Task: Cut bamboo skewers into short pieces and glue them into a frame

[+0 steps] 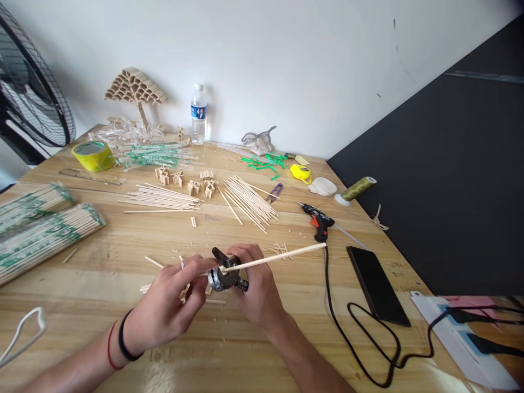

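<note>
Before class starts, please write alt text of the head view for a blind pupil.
Right hand grips a plier-like tool against a wooden stick, left hand close by; loose sticks and a glue gun lie on the table.

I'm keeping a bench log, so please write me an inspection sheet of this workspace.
Surface: wooden table, dotted with small wood bits.
Work items: a long stick meets the head of a plier-like tool; loose sticks lie beyond.
Clutter: tape roll, water bottle standing upright, dark flat device.
Hands: right hand grips the tool; left hand is at its head, grip partly hidden.
Cables: black cord from the glue gun loops across the right side.
Surroundings: fan at far left, white wall behind.
</note>
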Demonstrator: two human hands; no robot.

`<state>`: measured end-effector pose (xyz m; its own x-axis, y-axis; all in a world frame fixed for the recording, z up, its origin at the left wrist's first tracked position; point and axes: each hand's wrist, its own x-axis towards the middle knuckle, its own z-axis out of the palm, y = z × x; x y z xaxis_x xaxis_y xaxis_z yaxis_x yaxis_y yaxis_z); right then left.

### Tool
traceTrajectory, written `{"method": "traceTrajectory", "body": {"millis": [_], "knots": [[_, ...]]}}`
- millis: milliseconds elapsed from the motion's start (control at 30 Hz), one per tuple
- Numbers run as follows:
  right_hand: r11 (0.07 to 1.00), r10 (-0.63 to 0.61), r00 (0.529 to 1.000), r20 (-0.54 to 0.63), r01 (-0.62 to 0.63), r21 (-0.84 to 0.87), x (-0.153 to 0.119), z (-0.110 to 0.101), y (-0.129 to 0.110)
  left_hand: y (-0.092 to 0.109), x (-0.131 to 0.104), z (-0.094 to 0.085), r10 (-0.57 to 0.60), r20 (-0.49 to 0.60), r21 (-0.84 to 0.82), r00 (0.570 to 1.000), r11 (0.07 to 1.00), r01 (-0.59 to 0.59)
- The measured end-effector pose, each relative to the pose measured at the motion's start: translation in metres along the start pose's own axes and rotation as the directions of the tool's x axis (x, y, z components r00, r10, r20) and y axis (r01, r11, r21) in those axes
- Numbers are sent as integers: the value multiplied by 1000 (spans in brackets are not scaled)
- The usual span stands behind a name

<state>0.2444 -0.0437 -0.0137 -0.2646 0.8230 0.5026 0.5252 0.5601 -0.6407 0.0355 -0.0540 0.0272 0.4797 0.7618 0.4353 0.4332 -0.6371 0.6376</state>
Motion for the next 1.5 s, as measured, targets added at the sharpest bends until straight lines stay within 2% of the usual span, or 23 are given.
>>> {"method": "traceTrajectory", "body": {"millis": [667,1133,1500], "knots": [[1000,-7,1000,-10,7,1,1,0,0,1,5,0,62,-26,-23,998,998,-62],[1000,-1,1000,-23,1,16,1,-1,1,-1,1,1,58,0,-24,998,998,-58],[1000,-9,999,-32,9,-3,1,-1,0,-4,0,2,65,-43,31,997,997,-64]]}}
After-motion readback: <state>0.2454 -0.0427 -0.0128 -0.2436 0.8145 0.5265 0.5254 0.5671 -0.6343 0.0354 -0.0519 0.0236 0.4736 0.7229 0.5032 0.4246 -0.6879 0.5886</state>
